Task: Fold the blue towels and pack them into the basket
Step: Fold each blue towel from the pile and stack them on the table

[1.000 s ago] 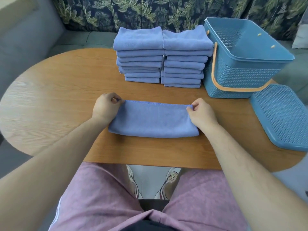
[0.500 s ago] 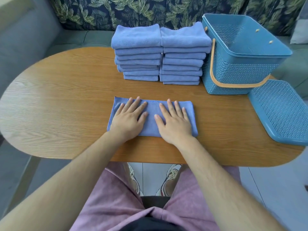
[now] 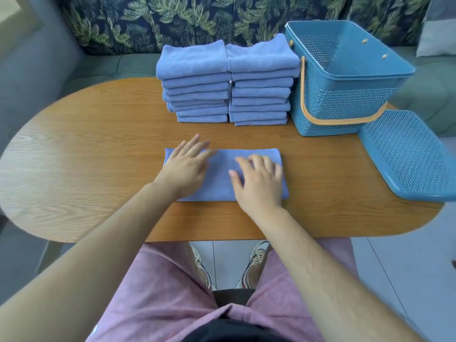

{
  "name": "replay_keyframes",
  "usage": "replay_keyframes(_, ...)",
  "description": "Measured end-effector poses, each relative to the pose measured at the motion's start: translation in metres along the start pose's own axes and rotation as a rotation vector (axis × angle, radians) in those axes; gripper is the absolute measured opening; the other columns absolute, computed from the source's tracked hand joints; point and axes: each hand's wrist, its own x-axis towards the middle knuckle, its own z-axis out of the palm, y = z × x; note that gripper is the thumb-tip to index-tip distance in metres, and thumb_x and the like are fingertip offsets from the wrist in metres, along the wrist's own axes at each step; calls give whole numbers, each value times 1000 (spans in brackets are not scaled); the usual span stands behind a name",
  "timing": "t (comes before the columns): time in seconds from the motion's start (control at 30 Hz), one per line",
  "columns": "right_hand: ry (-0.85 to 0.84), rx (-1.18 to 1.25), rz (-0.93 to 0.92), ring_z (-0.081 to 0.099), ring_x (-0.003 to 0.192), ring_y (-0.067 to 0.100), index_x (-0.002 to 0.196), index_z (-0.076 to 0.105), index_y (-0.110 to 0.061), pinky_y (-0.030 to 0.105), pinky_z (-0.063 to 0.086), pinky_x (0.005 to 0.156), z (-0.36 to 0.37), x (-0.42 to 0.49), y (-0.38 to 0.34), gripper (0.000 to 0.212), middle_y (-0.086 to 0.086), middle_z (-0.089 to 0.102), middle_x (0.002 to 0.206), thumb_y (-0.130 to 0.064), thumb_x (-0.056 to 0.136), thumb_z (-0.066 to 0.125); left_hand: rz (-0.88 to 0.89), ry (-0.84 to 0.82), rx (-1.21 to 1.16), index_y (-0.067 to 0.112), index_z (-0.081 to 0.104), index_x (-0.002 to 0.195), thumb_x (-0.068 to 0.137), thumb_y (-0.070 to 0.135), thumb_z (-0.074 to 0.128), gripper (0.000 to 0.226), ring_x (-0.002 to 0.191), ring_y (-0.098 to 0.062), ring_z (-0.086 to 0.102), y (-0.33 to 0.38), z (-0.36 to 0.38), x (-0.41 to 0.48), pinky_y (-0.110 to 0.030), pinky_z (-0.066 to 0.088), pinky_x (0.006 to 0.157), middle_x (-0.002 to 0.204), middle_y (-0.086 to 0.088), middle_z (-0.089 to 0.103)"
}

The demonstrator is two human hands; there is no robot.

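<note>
Folded blue towel (image 3: 223,172), a long flat strip, lies on the oval wooden table (image 3: 98,156), centre, towards the near edge. Left hand (image 3: 183,169) lies on its left end, fingers straight and spread, gripping nothing; slightly blurred. Right hand (image 3: 259,183) rests on its right half, fingers loosely bent, not pinching. Far side: two towel stacks (image 3: 195,82) side by side. The blue basket (image 3: 340,104) stands just right of them, with the perforated lid (image 3: 404,154) lying nearer, at right.

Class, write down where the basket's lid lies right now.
In the head view, the blue perforated lid lies on the table's right end, in front of the basket and right of the half-folded towel.
</note>
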Motion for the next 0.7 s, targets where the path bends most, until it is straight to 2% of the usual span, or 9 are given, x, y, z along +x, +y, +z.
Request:
replay_keyframes(0.07,-24,-4,1,55,101,27,102,70,-26,43,34,84,2,-7,-20,29,-1,62,103,-50,90,59,109,3,-10,24,59,132,101,15,50,33,141,-26,42,9,3,13,-47,35,112,141,2,54)
replay_keyframes(0.17,-103,26,24,55,102,22,107,69,-30,42,34,84,6,-10,-21,32,-7,62,106,-54,89,58,141,-26,40,24,62,123,100,20,53,25,112,-28,61,17,7,20,-42,46,84,126,3,59)
replay_keyframes(0.27,-192,57,-70,50,127,20,120,68,-35,44,27,100,4,-1,-1,29,-12,61,126,-47,94,58,90,10,135,23,66,114,99,33,43,29,89,-33,60,17,4,14,-42,46,73,110,-1,61)
replay_keyframes(0.37,-293,65,-126,25,151,21,132,62,-39,46,8,117,-5,17,17,33,-13,49,150,-32,100,56,14,26,161,18,68,95,93,39,41,33,81,-35,58,26,-3,-1,-41,46,71,93,-4,58)
replay_keyframes(0.43,-303,119,-152,17,154,19,135,60,-40,46,5,120,-12,21,23,34,-12,43,156,-34,102,53,-4,72,91,20,69,94,89,45,43,38,89,-32,59,34,-5,-11,-41,48,72,97,-2,60)
replay_keyframes(0.5,-375,149,-158,7,156,16,143,52,-42,46,2,123,-16,18,26,42,-14,32,162,-50,103,46,-1,47,33,27,67,117,91,53,43,45,113,-27,57,38,-1,-17,-43,49,85,124,2,60)
replay_keyframes(0.57,-494,114,-150,-4,156,12,153,34,-46,47,-1,125,-14,10,27,54,-18,14,167,-63,101,34,-36,-52,-56,36,51,143,94,62,35,58,142,-19,39,37,7,-23,-44,37,109,152,9,44)
replay_keyframes(0.6,-534,96,-144,-8,155,11,156,25,-47,47,-1,125,-12,5,29,58,-19,6,168,-65,100,30,-58,-95,-96,40,41,150,94,66,28,63,150,-14,27,35,11,-26,-43,27,117,160,13,33)
replay_keyframes(0.7,-551,82,-134,-13,154,8,158,14,-48,44,-3,126,-9,-3,38,61,-22,-3,167,-66,101,25,-74,-190,-101,47,18,156,91,72,12,70,153,-4,5,26,17,-33,-41,10,124,165,22,8)
